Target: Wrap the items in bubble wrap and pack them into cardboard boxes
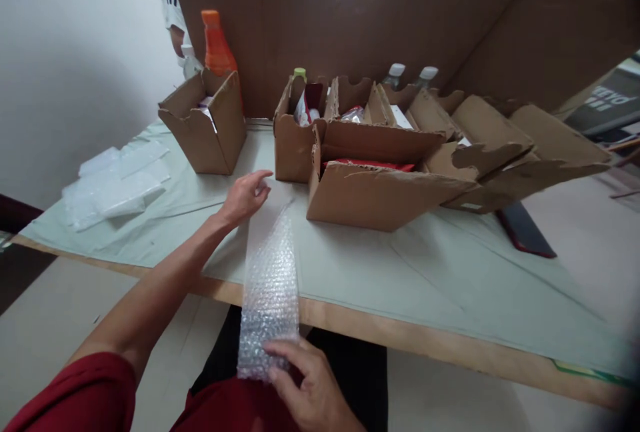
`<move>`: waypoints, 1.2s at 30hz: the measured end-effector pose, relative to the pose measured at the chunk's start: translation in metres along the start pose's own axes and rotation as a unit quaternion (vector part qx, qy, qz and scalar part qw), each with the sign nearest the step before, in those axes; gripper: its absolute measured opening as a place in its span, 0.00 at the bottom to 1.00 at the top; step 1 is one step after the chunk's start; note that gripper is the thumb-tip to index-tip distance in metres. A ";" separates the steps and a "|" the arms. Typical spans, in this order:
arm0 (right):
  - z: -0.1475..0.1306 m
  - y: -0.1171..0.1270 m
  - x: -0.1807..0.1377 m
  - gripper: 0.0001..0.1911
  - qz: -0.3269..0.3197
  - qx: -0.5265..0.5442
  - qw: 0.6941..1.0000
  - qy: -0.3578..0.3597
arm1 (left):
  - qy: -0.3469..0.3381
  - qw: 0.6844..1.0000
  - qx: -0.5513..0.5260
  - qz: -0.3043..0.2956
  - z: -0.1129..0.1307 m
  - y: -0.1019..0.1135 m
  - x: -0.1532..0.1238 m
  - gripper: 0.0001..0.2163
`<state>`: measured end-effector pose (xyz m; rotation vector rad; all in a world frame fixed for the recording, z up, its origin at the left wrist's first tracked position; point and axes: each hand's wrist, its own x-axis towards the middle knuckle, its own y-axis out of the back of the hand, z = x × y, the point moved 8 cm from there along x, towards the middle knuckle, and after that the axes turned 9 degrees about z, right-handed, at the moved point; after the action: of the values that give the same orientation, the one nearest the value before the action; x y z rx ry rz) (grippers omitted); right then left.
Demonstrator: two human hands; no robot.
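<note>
Cloth-covered table [400, 265], white wall [75, 52], boxes [375, 195]; left hand [244, 197], right hand [307, 382] on bubble wrap [270, 285]

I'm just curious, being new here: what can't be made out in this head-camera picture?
Head view only:
- Orange plastic bottle: lower half behind the small open cardboard box.
- Two white-capped bottles: only caps clear the box flaps.
- Flat red pack: large cardboard box front wall hides most.
- Left hand on clear bubble wrap strip: gripping or pressing, unclear.
</note>
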<state>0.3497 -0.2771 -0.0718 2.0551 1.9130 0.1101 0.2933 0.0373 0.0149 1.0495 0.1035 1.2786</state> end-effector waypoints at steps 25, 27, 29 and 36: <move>-0.021 0.003 0.053 0.25 -0.016 0.430 0.899 -0.088 | 0.130 0.915 -0.288 -0.251 -0.002 0.070 -0.209 0.29; -0.025 0.007 0.066 0.28 0.000 0.450 0.888 -0.092 | 0.152 0.924 -0.277 -0.216 0.002 0.060 -0.206 0.32; -0.026 0.010 0.073 0.36 0.020 0.436 0.894 -0.102 | 0.170 0.948 -0.218 -0.156 0.001 0.049 -0.195 0.27; -0.033 0.051 0.052 0.22 0.211 0.090 0.971 0.065 | 0.117 0.988 -0.083 -0.060 0.007 0.030 -0.174 0.26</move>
<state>0.3946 -0.2221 -0.0347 2.6131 1.5716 0.1808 0.2150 -0.1102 -0.0421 0.7379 0.2308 1.2738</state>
